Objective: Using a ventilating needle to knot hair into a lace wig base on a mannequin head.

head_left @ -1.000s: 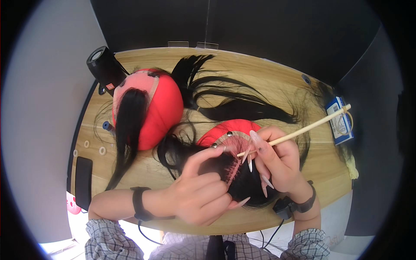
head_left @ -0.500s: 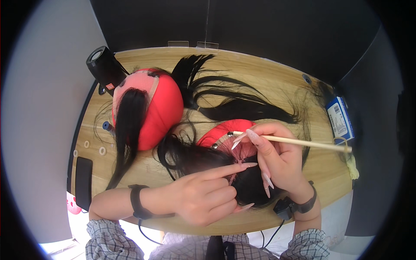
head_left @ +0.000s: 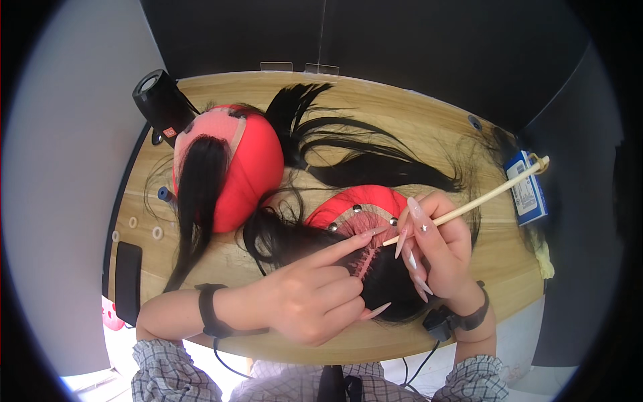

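Observation:
In front of me is a red dome head form (head_left: 362, 195) with a pinkish mesh wig cap (head_left: 374, 223) pinned over it by round metal pins (head_left: 357, 209). Long black hair (head_left: 392, 291) hangs from the cap, parted along a narrow pink strip. My left hand (head_left: 315, 295) lies over the hair from the left. One finger stretches to the mesh beside the parting; the others are folded, and what they hold is hidden. My right hand (head_left: 442, 251) pinches a thin wooden stick (head_left: 492, 195), its tip close to that fingertip at the parting. No hook shows on the tip.
A second red head form (head_left: 261, 167) with hair stands at the back left, beside a black cylindrical speaker (head_left: 161, 104). Loose black hair (head_left: 375, 171) lies across the back. A blue-white box (head_left: 526, 191) sits right; a dark phone-like slab (head_left: 128, 281) and pale rings (head_left: 157, 233) lie left.
The stick has swung, its rear end up toward the box and its tip down from the cap's edge to the parting. My left finger has shifted slightly away from me, baring more parting.

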{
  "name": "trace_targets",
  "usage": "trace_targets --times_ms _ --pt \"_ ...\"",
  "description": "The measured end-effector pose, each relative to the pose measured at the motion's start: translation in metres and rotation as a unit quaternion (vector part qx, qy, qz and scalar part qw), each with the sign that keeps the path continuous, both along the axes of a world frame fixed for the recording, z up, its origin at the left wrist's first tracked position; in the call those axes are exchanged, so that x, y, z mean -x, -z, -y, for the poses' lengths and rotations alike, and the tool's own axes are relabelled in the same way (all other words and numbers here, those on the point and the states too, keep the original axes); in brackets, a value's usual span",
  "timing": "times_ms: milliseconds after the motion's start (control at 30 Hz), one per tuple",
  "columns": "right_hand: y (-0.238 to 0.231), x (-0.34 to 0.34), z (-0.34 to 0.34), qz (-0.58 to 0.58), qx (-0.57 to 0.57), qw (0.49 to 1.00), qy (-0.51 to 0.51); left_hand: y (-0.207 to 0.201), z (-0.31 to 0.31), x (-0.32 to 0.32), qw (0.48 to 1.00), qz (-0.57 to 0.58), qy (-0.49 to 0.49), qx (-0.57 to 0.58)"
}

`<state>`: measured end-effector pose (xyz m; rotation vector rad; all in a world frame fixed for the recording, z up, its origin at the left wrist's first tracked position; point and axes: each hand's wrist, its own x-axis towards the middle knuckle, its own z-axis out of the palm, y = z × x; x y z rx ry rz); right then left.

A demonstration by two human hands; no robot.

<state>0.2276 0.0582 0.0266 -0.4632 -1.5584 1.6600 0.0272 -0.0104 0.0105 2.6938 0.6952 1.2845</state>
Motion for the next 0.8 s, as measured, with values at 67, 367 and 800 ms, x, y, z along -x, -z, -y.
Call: trace_targets --times_ms 67,367,800 --pt "-0.008 0.001 0.002 0.039 0.005 0.999 0.0 0.0 0.0 0.001 1.0 -0.001 -0.003 -0.001" --pt "-0.009 0.002 0.0 0.137 -0.112 0.984 0.025 0.004 -0.001 0.002 1.0 0.016 0.009 -0.004" --pt "-0.006 0.006 0.006 0.091 -0.088 0.989 0.072 0.006 -0.001 0.0 0.999 0.035 0.01 0.005"
